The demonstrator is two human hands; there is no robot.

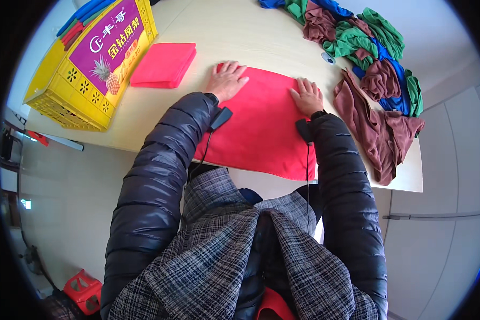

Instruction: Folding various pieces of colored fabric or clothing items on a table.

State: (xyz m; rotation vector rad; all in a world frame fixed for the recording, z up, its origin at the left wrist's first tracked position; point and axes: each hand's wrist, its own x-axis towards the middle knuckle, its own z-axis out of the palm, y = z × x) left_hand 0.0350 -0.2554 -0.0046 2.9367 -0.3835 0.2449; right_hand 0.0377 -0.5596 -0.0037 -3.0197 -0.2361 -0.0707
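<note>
A red cloth (pixel 261 120) lies spread on the table in front of me, its near edge hanging at the table's front edge. My left hand (pixel 226 81) rests flat on its far left corner, fingers spread. On the far right corner lies my right hand (pixel 307 97), also open with the palm down. Both wrists carry dark bands with small black devices and cables. Left of the spread cloth sits a folded red cloth (pixel 162 65).
At the left stands a yellow plastic crate (pixel 72 101) with a purple printed panel and folded cloths on top. A heap of crumpled green, blue and brown cloths (pixel 373 53) covers the table's right side. A red stool (pixel 82 292) is on the floor at lower left.
</note>
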